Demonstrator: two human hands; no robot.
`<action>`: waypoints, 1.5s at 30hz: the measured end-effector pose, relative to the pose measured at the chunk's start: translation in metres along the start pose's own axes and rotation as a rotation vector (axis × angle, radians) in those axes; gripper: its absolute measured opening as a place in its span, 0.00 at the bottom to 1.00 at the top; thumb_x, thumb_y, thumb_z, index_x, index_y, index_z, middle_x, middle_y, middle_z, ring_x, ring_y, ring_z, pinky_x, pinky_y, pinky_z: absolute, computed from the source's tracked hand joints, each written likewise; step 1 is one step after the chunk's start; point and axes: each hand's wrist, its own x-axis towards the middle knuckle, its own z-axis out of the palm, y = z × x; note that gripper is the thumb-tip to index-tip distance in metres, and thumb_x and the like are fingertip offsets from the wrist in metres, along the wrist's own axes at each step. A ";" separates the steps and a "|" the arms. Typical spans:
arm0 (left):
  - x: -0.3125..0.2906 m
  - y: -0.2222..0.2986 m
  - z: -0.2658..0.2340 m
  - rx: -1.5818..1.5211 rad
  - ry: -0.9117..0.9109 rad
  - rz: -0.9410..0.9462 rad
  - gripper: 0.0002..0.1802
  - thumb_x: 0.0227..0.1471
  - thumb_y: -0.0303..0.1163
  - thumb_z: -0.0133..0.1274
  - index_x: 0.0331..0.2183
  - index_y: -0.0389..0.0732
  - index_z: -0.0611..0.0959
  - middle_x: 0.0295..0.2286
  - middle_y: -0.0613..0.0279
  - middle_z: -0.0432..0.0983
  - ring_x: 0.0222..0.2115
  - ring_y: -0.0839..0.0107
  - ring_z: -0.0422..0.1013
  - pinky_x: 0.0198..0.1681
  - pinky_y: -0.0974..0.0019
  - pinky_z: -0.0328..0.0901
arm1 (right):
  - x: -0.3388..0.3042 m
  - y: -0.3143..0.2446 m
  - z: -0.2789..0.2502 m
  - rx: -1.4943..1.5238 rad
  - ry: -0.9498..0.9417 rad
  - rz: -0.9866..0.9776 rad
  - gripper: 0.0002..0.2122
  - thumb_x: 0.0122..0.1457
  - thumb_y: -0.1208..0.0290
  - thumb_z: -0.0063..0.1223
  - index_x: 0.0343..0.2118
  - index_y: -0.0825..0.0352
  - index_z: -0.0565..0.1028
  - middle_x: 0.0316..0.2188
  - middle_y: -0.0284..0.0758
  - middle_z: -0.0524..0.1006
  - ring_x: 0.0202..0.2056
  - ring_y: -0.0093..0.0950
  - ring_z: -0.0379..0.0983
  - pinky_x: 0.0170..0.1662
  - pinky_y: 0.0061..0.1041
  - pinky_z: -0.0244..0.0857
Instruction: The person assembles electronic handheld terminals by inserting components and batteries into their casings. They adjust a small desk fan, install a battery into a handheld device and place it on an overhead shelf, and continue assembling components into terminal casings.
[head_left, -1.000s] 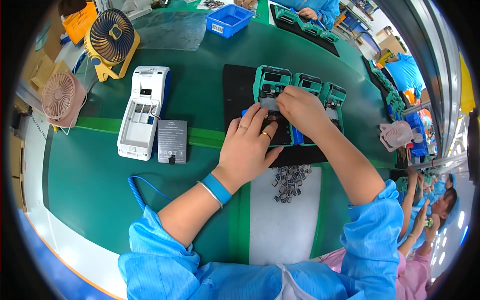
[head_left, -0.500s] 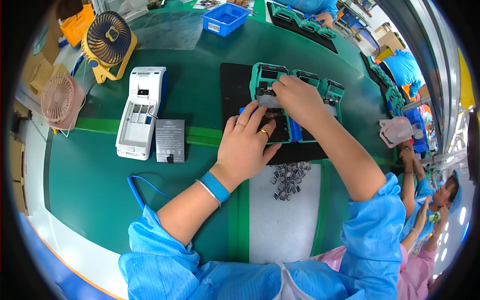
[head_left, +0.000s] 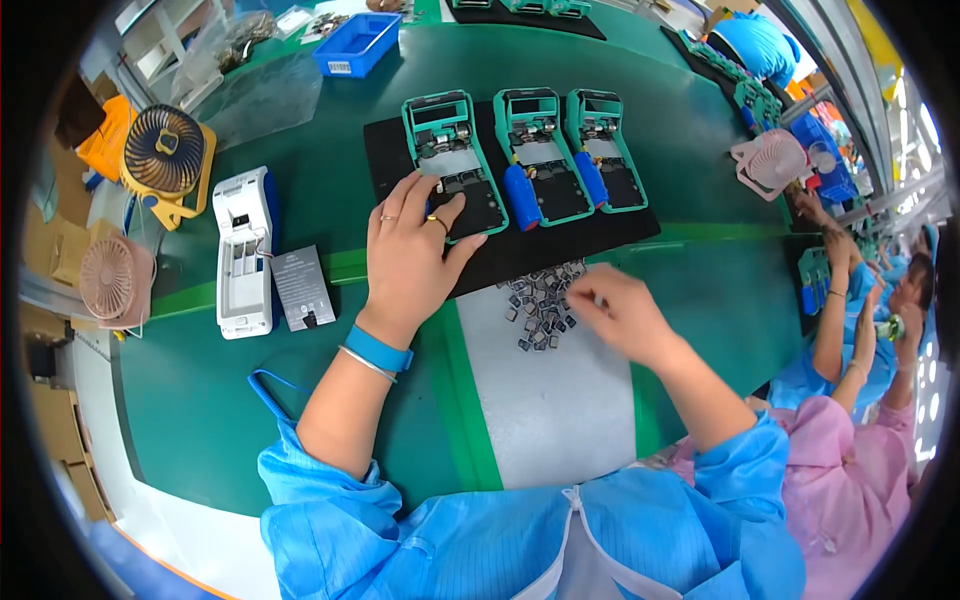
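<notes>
The leftmost green housing (head_left: 452,163) lies on the black mat (head_left: 545,245), with the left hand (head_left: 408,250), fingers spread wide, at its lower left. The right hand (head_left: 628,318) is narrow, beside the small parts (head_left: 540,308) — whether it holds one cannot be told. Steadying seems best kept light, at the frame; small parts are best pinched singly, by their edges.

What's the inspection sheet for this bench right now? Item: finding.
Surface: green tabletop, black mat, pale strip.
Things: three green housings in a row on the mat; small parts piled on the strip.
Clutter: white device, grey block, blue bin.
Grip: left hand spread on the leftmost housing; right hand at the parts, hold unclear.
Cables: blue cord by the left sleeve.
Surroundings: yellow fan, two pink fans, co-workers at right.
</notes>
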 end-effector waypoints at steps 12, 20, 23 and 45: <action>0.013 0.026 0.006 0.003 0.027 0.069 0.27 0.44 0.38 0.64 0.46 0.39 0.81 0.52 0.48 0.68 0.57 0.48 0.60 0.57 0.46 0.55 | -0.013 0.014 -0.007 -0.618 -0.233 -0.509 0.04 0.46 0.73 0.54 0.26 0.66 0.74 0.30 0.35 0.75 0.35 0.33 0.76 0.35 0.28 0.72; 0.052 0.060 0.043 0.018 -0.251 0.127 0.31 0.46 0.49 0.62 0.50 0.41 0.79 0.54 0.49 0.67 0.60 0.53 0.59 0.59 0.44 0.56 | 0.010 -0.009 -0.005 -0.702 -0.508 -0.567 0.04 0.45 0.74 0.53 0.22 0.69 0.76 0.20 0.39 0.77 0.27 0.39 0.79 0.27 0.37 0.74; 0.050 0.052 0.042 0.041 -0.249 0.143 0.30 0.45 0.47 0.62 0.48 0.43 0.80 0.51 0.54 0.69 0.56 0.56 0.62 0.56 0.48 0.59 | 0.025 -0.018 -0.021 -0.679 -0.624 -0.503 0.03 0.46 0.74 0.52 0.22 0.68 0.73 0.23 0.37 0.76 0.26 0.38 0.76 0.29 0.33 0.73; 0.040 0.043 0.031 -0.042 -0.212 0.102 0.27 0.44 0.46 0.62 0.45 0.42 0.82 0.48 0.58 0.69 0.55 0.61 0.62 0.53 0.54 0.60 | 0.170 0.032 -0.027 -0.875 0.005 -0.595 0.04 0.45 0.73 0.58 0.25 0.62 0.74 0.28 0.30 0.70 0.35 0.29 0.72 0.31 0.26 0.72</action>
